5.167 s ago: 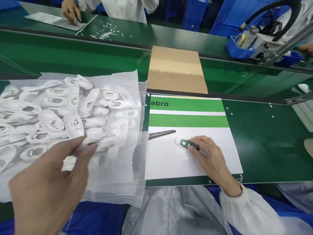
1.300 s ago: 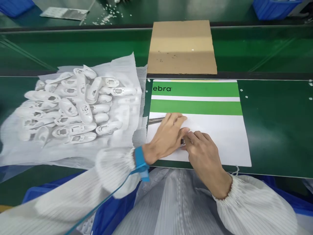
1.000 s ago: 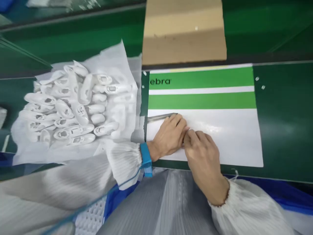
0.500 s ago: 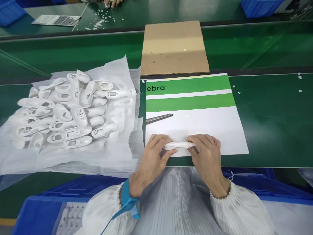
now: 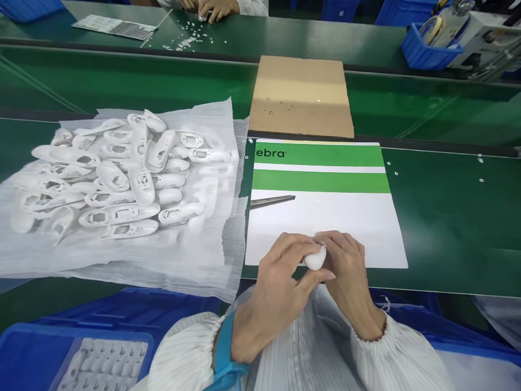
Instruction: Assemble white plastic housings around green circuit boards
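Observation:
Over the near edge of the white and green sheet (image 5: 325,217), both hands meet on a white plastic shell (image 5: 315,260). Its rounded end faces me; the rest is hidden by fingers. My left hand (image 5: 283,277) is closed round it, thumb below and fingers above. My right hand (image 5: 345,271) is closed against its far right side, fingertips partly hidden and slightly blurred. To the left, a pile of similar long white plastic shells (image 5: 118,214) lies on white foam wrap (image 5: 203,239).
Beyond the sheet lies a cardboard piece (image 5: 303,92). Tiny white bits (image 5: 396,174) dot the green table (image 5: 448,228). Across the channel, a co-worker's hands (image 5: 215,8) are near scattered small white parts (image 5: 187,41). A blue bin (image 5: 24,347) with a tray of white parts (image 5: 109,358) sits below left.
The white shell has turned from lying sideways between both hands to pointing its rounded end at me. My left hand has moved right, close to the right one. The view has shifted.

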`<state>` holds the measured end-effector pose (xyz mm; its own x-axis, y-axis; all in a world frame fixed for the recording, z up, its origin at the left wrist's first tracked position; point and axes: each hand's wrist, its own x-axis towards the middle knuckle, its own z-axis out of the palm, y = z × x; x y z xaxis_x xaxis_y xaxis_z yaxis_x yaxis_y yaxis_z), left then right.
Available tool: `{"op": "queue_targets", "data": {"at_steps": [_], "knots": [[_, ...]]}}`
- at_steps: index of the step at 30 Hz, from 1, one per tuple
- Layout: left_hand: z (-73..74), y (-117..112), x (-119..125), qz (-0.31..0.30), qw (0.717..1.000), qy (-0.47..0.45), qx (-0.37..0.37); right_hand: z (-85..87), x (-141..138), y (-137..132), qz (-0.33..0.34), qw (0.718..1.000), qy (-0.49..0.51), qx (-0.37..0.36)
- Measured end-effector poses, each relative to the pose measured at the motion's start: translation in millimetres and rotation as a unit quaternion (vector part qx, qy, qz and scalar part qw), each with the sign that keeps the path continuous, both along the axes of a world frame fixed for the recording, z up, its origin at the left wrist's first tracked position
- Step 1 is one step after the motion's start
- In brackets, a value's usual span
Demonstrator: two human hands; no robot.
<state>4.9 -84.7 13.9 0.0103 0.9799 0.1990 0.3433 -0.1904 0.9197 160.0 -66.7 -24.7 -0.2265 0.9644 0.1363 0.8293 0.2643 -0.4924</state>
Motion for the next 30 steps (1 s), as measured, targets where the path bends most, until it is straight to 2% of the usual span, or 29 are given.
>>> {"op": "queue_targets", "data": {"at_steps": [5, 8, 11, 13, 14, 16, 18, 20, 23, 26, 30], "knots": [[0.7, 4, 1, 0.024, 1.0, 0.015, -0.011, 7.3, 5, -6, 0.042, 0.997, 0.053, -0.045], [1.3, 3, 1, 0.049, 0.998, 0.021, -0.032, 12.7, 5, -7, 0.04, 0.996, 0.069, -0.047], [-4.2, 2, -3, 0.063, 0.991, 0.02, -0.12, 14.1, 4, -1, 0.024, 0.998, 0.056, -0.025], [-10.9, 5, -10, 0.058, 0.982, 0.069, -0.167, 12.5, 3, 5, 0.039, 0.999, 0.025, -0.008], [-14.4, 10, -13, 0.064, 0.979, 0.112, -0.159, 11.2, 2, 7, 0.051, 0.999, 0.006, 0.003], [-21.0, 24, -16, 0.07, 0.973, 0.204, -0.081, 8.5, 1, 10, 0.074, 0.997, -0.026, 0.016], [-27.4, 43, -15, 0.028, 0.968, 0.25, 0.02, 6.1, -1, 10, 0.079, 0.995, -0.049, 0.02], [-34.6, 62, -11, -0.069, 0.959, 0.265, 0.073, 4.2, -3, 7, 0.085, 0.994, -0.068, 0.03], [-44.4, 80, -9, -0.16, 0.941, 0.292, 0.055, 0.8, -4, 3, 0.095, 0.991, -0.079, 0.047], [-46.1, 84, -12, -0.194, 0.932, 0.306, 0.022, -1.8, -4, 0, 0.094, 0.994, -0.054, 0.033], [-38.2, 84, -13, -0.225, 0.919, 0.323, 0.005, -0.2, -8, -3, 0.085, 0.996, -0.001, 0.015]]}}
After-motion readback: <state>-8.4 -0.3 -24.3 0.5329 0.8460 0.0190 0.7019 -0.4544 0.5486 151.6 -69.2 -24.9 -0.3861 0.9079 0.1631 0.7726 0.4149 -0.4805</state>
